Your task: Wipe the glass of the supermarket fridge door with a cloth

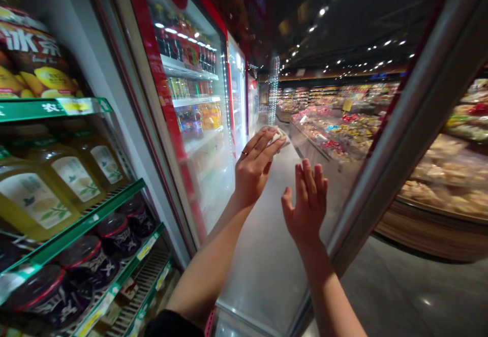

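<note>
Two hands are working at the glass fridge door: I'm pressing the left hand over a soft, light bunched cloth on the glass, easiest gripped by its folds, while the right hand is staying open, fingers spread, holding nothing.

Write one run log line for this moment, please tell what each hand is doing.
left hand: holds white cloth against glass door | right hand: open, empty
</note>
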Demonstrator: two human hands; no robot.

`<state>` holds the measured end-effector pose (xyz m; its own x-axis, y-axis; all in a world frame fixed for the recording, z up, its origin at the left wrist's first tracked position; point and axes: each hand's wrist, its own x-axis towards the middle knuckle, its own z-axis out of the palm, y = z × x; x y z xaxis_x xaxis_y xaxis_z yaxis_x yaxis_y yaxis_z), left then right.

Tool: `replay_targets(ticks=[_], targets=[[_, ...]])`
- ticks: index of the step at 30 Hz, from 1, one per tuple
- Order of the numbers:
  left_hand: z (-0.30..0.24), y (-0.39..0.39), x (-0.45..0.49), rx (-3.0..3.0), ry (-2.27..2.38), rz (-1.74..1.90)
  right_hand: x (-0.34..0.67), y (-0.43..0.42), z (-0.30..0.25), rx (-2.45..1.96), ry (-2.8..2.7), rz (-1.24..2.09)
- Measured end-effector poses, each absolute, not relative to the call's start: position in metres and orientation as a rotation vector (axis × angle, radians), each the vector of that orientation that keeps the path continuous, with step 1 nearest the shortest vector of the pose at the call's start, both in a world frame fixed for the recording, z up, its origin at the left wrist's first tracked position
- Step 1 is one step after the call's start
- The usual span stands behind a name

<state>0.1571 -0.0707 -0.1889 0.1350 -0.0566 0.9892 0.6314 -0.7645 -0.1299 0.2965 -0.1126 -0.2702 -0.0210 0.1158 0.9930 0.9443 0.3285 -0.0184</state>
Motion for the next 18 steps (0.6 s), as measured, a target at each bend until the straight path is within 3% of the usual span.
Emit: replay_targets(ticks=[18], targets=[[-0.176, -0.064, 0.115, -1.988, -0.453, -1.659, 0.268, -0.095, -0.276, -1.121, -1.408, -0.957]])
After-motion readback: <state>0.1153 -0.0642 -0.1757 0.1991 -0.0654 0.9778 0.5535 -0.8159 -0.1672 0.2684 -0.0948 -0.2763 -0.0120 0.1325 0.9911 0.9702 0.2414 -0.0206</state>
